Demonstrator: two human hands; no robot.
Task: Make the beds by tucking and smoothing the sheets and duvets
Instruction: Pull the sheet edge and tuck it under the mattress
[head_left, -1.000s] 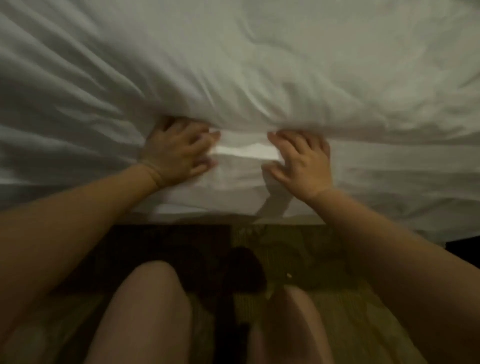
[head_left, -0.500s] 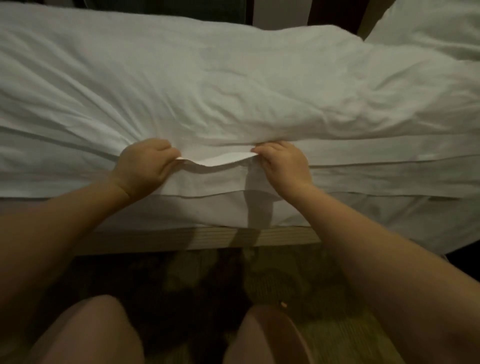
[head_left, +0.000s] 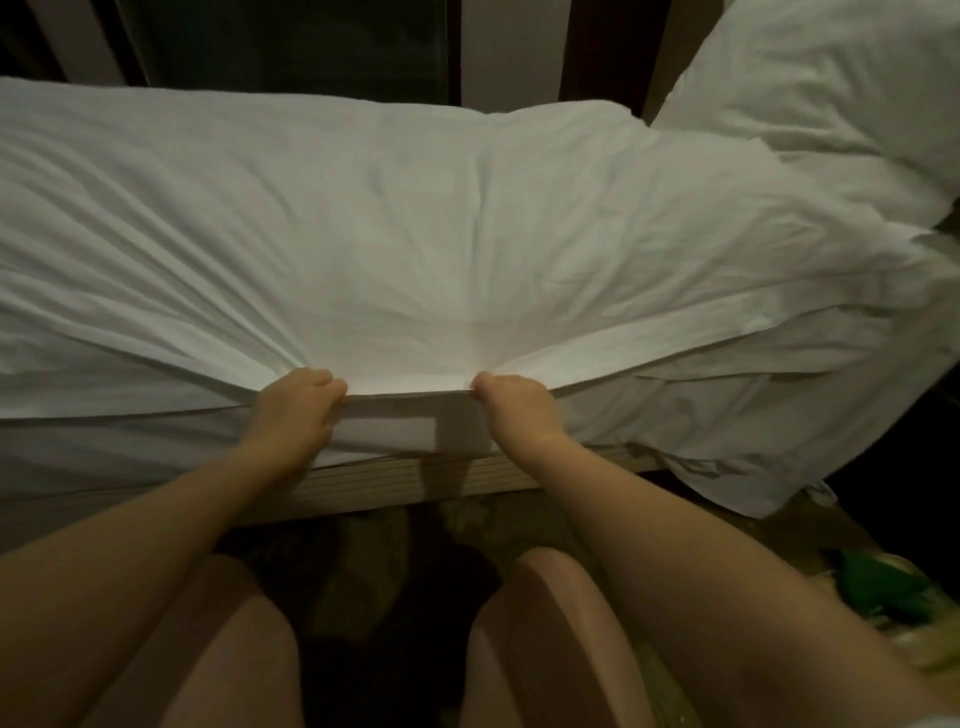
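Observation:
A white duvet (head_left: 415, 234) covers the bed and fans out in creases from its near edge. My left hand (head_left: 296, 410) grips that edge with curled fingers. My right hand (head_left: 514, 410) grips the same edge a short way to the right. The strip of duvet edge between them is pulled taut towards me and lifted off the white sheet (head_left: 410, 431) on the mattress side below. A white pillow (head_left: 810, 104) lies at the right end of the bed.
The wooden bed frame (head_left: 395, 483) runs along below the mattress. My knees are over a dark patterned carpet (head_left: 374, 561). More white bedding hangs off the bed's right corner (head_left: 748, 467). A green object (head_left: 878, 587) lies on the floor at right.
My hands went from pressing flat against the mattress side to gripping the duvet's edge and pulling it out and towards me. The view pulled back, showing the pillow and the far side.

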